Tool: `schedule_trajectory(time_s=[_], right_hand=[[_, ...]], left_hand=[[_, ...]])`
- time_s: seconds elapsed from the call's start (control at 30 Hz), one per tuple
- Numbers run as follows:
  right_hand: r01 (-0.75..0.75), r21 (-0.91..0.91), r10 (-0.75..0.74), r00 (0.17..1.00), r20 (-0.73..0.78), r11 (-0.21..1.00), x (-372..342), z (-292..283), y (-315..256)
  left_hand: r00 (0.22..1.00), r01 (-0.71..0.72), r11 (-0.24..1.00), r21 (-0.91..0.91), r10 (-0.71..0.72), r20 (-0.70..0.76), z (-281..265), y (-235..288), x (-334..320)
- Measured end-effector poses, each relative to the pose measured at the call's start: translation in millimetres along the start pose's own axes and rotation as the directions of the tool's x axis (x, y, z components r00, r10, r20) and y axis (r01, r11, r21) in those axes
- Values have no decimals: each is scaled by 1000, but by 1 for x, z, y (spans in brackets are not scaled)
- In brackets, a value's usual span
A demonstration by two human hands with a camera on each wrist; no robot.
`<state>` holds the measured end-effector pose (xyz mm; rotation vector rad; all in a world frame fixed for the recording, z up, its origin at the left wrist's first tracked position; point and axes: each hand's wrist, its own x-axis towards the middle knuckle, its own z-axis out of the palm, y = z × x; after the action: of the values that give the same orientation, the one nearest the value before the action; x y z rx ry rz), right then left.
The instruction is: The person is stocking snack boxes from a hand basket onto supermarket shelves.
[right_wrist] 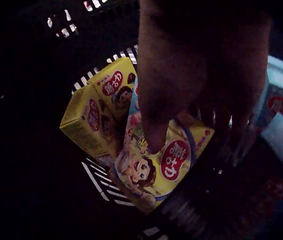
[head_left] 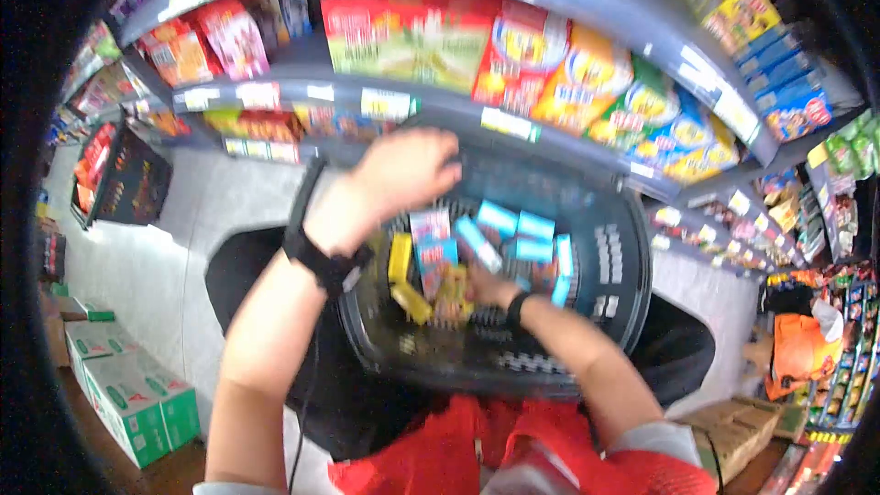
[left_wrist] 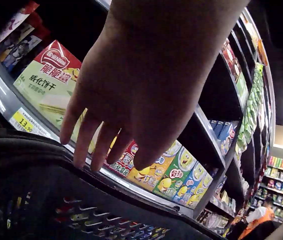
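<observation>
A dark shopping basket [head_left: 632, 312] holds several small yellow boxes [head_left: 400, 258] and light-blue boxes [head_left: 534, 249]. My right hand [head_left: 493, 290] is down inside it, blurred. In the right wrist view, the thumb of my right hand [right_wrist: 196, 70] lies over a yellow-fronted box [right_wrist: 174, 162] with a cartoon face, and the other fingers extend beside it, dim and apart from the thumb. Over the basket's far rim is my left hand [head_left: 408, 167]; in the left wrist view, my left hand [left_wrist: 141, 85] has its fingers hanging fairly straight near the rim [left_wrist: 36, 142], holding nothing visible.
Beyond the basket, a shelf [head_left: 302, 69] carries green-and-red wafer boxes [head_left: 403, 41] and colourful snack packs [head_left: 587, 78]. Another basket [head_left: 137, 183] stands on the floor at left, above green-white cartons [head_left: 137, 399]. A person in an orange vest [head_left: 805, 348] is at far right, near brown cartons [head_left: 733, 435].
</observation>
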<state>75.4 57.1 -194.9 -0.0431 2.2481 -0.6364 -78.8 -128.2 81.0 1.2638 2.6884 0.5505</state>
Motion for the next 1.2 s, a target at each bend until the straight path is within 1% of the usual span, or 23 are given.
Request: schedule_trajectory(time_s=[0.03, 0.07, 0.1, 0.17, 0.27, 0.33, 0.4, 0.47, 0.5, 0.53, 0.57, 0.6, 0.63, 0.67, 0.7, 0.73, 0.8, 0.87, 0.9, 1.0, 1.1, 1.17, 1.2], right_hand=[[138, -468, -446, 617, -649, 873, -6, 6, -2], [197, -8, -192, 947, -259, 980, 2, 7, 2], [71, 18, -64, 966, -252, 997, 35, 33, 26], [75, 62, -86, 976, 200, 995, 6, -8, -18], [153, -377, -135, 988, 73, 913, 8, -27, -41], [304, 22, -291, 930, -225, 953, -46, -105, -86], [507, 149, -433, 829, -354, 849, -53, -123, -88], [605, 344, -402, 764, -504, 718, -72, -157, -96], [569, 489, -312, 801, -511, 661, -83, -176, -99], [643, 691, -242, 766, -596, 331, -93, -192, -100], [628, 675, -197, 772, -605, 388, -104, -199, -108], [692, 629, -222, 716, -662, 353, -119, -211, -120], [667, 716, -240, 675, -698, -206, -121, -231, -131], [691, 702, -122, 692, -712, -174, -116, -219, -129], [587, 720, -248, 685, -686, -371, -115, -222, -119], [607, 721, -192, 705, -683, -336, -113, -218, -118], [650, 745, -252, 703, -665, -151, -85, -206, -105], [545, 789, -188, 839, -511, 284, -63, -175, -105], [447, 790, -158, 893, -421, 419, -52, -156, -109], [351, 342, -232, 911, -341, 872, 7, -86, -116], [415, -23, -401, 860, -315, 910, 68, -12, -122], [67, -257, -164, 912, -376, 964, 130, 48, -108], [72, -259, -168, 914, -371, 963, 124, 41, -117]], left_hand=[[997, -71, 997, -15, 71, -27, 8, 1, -3], [1000, -9, 1000, -22, 10, 29, 0, 5, -5], [998, -32, 999, -29, 33, 58, 3, 6, -8], [996, -74, 995, -73, 77, 35, 2, 5, -13], [994, -105, 992, -65, 105, 4, 0, 3, -17], [997, -78, 991, -109, 79, 1, -10, 7, -15], [991, -98, 993, -69, 90, -102, -9, 2, -20], [975, -124, 992, -37, 115, -191, -13, 8, -12], [980, -60, 964, -259, 8, -197, -19, 11, -6], [982, 25, 877, -479, -111, -151, -14, 17, -9], [969, -46, 893, -447, -69, -238, -8, 13, -5], [979, 108, 853, -510, -179, -93, -33, 34, -8], [966, 193, 727, -659, -259, -4, -45, 25, 2], [954, 76, 845, -529, -216, -209, -22, 19, -4], [930, 56, 807, -588, -257, -264, -29, 20, -4], [886, 186, 734, -654, -413, -211, -31, 19, -5], [836, 79, 390, -918, -528, -152, -49, 32, -12], [928, -125, -154, -980, -367, -61, -45, 11, -14], [937, -174, -245, -954, -340, -84, -45, 6, -15], [960, -216, -432, -876, -260, -109, -50, -4, -12], [967, -201, -506, -839, -238, -89, -56, -5, -9], [946, -202, -466, -861, -319, -49, -60, -3, -7], [944, -204, -465, -861, -326, -47, -61, -3, -6]])
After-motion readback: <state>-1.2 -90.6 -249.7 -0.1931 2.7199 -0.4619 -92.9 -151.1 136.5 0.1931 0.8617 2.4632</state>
